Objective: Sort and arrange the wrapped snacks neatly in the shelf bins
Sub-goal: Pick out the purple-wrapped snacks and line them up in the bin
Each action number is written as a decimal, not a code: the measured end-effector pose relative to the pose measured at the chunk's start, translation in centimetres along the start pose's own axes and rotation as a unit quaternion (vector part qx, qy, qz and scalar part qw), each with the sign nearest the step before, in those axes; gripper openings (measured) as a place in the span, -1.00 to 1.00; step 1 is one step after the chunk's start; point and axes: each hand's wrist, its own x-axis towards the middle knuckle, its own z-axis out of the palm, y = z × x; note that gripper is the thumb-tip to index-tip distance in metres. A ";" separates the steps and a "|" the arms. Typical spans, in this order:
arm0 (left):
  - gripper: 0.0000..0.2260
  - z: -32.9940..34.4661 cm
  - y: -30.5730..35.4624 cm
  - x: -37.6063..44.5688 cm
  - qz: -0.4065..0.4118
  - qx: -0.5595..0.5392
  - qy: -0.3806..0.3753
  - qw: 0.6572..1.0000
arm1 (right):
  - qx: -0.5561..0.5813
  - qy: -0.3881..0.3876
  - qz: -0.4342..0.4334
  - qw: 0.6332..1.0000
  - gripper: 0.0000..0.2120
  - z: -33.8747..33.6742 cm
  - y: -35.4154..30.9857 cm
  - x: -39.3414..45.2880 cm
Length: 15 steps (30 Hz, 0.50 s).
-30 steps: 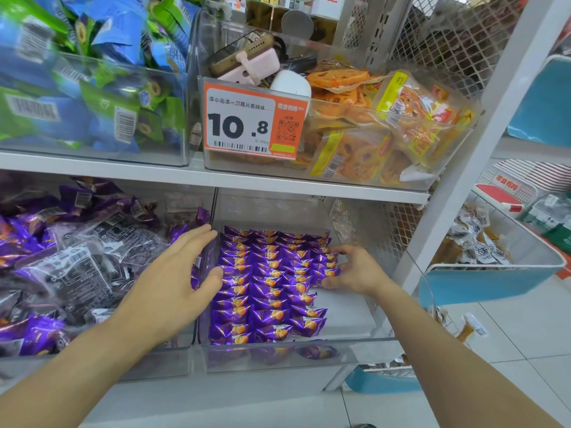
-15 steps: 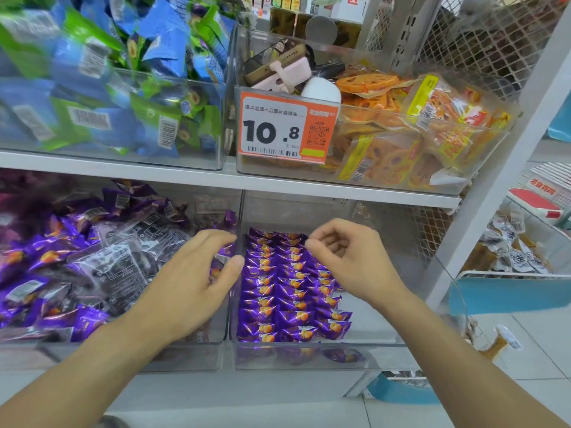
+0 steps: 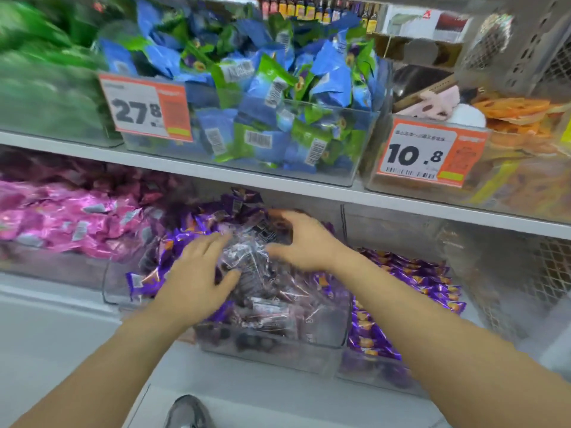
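A clear bin (image 3: 278, 345) on the lower shelf holds a jumbled heap of purple wrapped snacks (image 3: 185, 239) and clear-wrapped dark snacks (image 3: 247, 254). My left hand (image 3: 197, 273) lies with spread fingers on the left side of the clear-wrapped packs. My right hand (image 3: 306, 242) hovers over their right side with fingers bent down onto the heap; blur hides any hold. To the right, another clear bin (image 3: 370, 375) contains purple snacks in neat rows (image 3: 417, 282).
Pink wrapped snacks (image 3: 61, 217) fill the bin at left. On the upper shelf stand a bin of blue and green packs (image 3: 278, 103) with a 27.8 tag (image 3: 139, 109) and a bin of orange packs (image 3: 509, 109) with a 10.8 tag (image 3: 417, 156). Wire mesh (image 3: 540, 267) closes the right side.
My view has swung left. Both hands have left the bin of neat rows and now sit over the jumbled bin beside it, on the clear-wrapped packs.
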 end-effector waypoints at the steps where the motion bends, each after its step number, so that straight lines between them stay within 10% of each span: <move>1: -0.23 0.5 -0.3 0.0 0.001 0.016 -0.022 1.000 | 0.004 -0.004 0.018 1.000 -0.46 0.2 -0.2 1.4; 9: -0.46 0.1 -0.1 1.8 -0.009 0.008 0.042 0.999 | -0.027 0.038 0.069 0.997 -0.71 2.1 0.2 5.6; 15: -0.64 0.5 0.1 3.9 -0.040 -0.076 0.182 0.980 | 0.100 0.014 0.107 0.989 -0.51 2.5 1.3 5.2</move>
